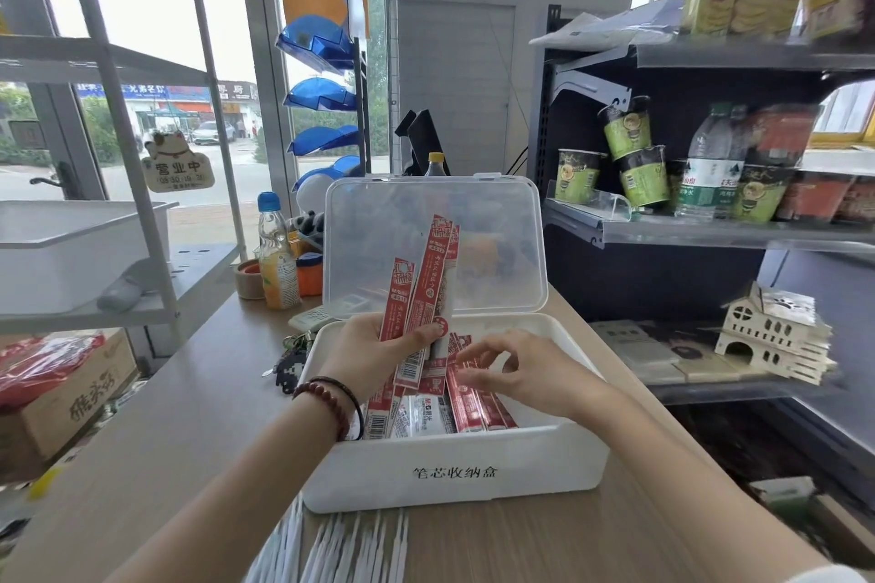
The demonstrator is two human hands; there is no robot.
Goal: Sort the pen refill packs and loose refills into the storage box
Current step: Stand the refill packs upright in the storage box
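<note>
Holding refill packs point(417, 294) over storage box point(360, 464)

A single wide-angle camera, worn on the head, looks forward and down across the shop counter point(156, 431), close over the open storage box point(454, 473); shelves point(710, 234) at right seemingly bow near the blurred frame edge.

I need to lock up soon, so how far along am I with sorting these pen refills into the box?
Partly done. Several red refill packs already lie in the open storage box. Your left hand grips a fan of packs above it, while the right hand hovers over those inside. Remaining: the loose white refills on the table in front of the box.
</note>
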